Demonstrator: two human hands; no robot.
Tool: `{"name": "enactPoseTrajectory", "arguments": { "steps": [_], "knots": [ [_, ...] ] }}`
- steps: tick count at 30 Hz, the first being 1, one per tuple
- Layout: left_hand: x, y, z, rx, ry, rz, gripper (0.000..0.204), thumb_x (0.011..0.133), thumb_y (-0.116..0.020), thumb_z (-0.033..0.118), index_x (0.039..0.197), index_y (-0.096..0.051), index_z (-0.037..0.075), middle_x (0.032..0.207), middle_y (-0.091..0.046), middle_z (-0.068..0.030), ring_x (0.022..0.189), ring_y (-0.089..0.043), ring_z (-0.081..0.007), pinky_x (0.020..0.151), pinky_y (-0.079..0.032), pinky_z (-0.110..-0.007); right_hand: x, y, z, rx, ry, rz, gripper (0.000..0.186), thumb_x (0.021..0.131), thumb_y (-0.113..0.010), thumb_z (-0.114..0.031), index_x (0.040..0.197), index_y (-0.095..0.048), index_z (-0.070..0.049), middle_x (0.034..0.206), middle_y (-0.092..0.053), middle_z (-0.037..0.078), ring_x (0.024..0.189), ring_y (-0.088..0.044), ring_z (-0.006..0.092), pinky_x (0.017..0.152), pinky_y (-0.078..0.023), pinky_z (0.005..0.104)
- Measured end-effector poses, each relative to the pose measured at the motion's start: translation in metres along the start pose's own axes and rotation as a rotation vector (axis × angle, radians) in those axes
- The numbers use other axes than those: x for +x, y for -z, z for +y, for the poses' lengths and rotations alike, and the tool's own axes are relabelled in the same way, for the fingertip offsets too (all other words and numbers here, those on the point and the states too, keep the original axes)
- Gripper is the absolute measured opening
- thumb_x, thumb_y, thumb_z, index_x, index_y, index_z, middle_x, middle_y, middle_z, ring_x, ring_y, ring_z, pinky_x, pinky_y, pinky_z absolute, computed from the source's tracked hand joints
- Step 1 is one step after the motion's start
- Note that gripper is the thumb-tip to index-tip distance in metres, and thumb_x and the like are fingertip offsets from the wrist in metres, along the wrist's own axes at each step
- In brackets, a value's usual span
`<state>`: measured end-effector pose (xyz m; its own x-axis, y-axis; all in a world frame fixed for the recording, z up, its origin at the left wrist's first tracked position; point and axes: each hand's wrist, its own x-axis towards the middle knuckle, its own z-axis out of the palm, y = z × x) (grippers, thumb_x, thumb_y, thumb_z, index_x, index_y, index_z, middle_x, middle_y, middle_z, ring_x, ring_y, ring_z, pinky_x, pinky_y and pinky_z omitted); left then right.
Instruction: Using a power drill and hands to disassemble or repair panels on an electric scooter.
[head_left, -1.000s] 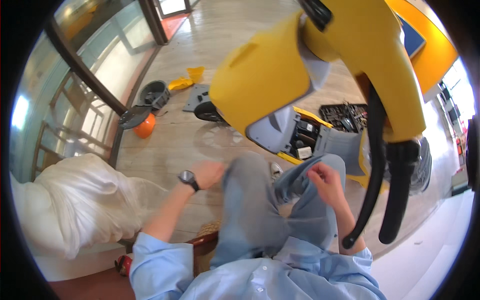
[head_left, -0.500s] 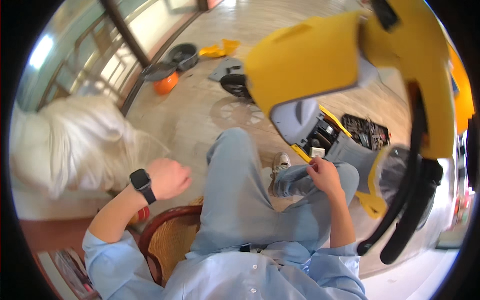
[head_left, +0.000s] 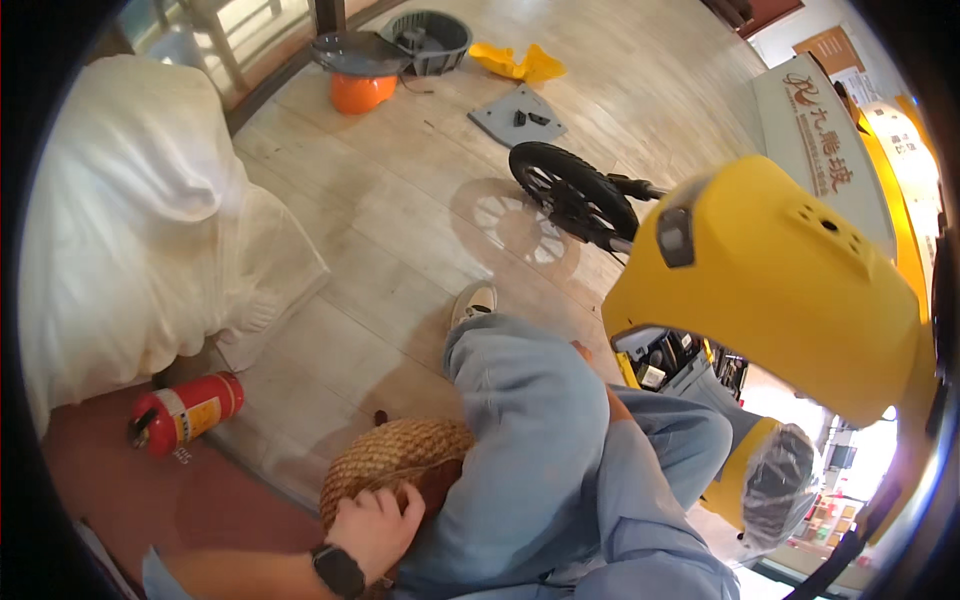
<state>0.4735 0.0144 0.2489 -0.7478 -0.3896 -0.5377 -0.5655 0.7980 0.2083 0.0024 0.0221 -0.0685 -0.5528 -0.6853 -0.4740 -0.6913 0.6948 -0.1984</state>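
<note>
My left hand [head_left: 378, 522], with a dark watch on its wrist, rests against the woven wicker seat [head_left: 385, 455] of the chair beside my thigh. Its fingers are spread apart and hold no loose object. My right forearm goes down behind my raised knee, so most of my right hand [head_left: 582, 350] is hidden; only a bit of skin shows past the knee. Beyond it stands a yellow scooter [head_left: 770, 270], its front wheel [head_left: 572, 192] turned toward the middle of the floor. Below its yellow body, an opened compartment [head_left: 665, 355] shows dark parts inside.
A red fire extinguisher [head_left: 195, 410] lies at the left near a white-draped object [head_left: 140, 220]. Farther off are an orange round thing [head_left: 362, 93], a dark grey basket [head_left: 440, 45], a yellow panel [head_left: 520, 62] and a grey plate [head_left: 520, 115]. A plastic-wrapped part [head_left: 782, 485] is at the right.
My left hand has moved down onto the wicker seat. My right hand has dropped from my leg to behind the knee. The view has turned, bringing the extinguisher and front wheel into sight.
</note>
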Motion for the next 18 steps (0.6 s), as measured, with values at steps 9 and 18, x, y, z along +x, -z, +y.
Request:
{"name": "enactPoseTrajectory", "arguments": {
  "steps": [9, 18],
  "knots": [
    [0.026, 0.027, -0.012, -0.027, 0.042, -0.137, 0.035, 0.085, -0.05, 0.021, 0.117, -0.055, 0.006, 0.081, -0.053, -0.0076, 0.072, -0.054, -0.0212, 0.065, -0.049, -0.037, 0.172, -0.072, 0.03, 0.093, -0.495, 0.381, 0.066, 0.081, -0.063, -0.028, 0.136, -0.039, -0.002, 0.13, -0.046, 0.025, 0.117, -0.048, 0.0404, 0.102, -0.038, 0.0441],
    [0.032, 0.016, -0.009, -0.006, 0.009, -0.135, 0.037, 0.085, -0.051, 0.02, 0.119, -0.057, 0.007, 0.093, -0.053, -0.0107, 0.085, -0.054, -0.0257, 0.076, -0.051, -0.041, 0.217, -0.078, 0.068, 0.099, -0.473, 0.527, 0.02, 0.084, -0.054, -0.004, 0.102, -0.06, -0.006, 0.105, -0.058, 0.016, 0.103, -0.054, 0.0339, 0.089, -0.043, 0.0417]
  ]
}}
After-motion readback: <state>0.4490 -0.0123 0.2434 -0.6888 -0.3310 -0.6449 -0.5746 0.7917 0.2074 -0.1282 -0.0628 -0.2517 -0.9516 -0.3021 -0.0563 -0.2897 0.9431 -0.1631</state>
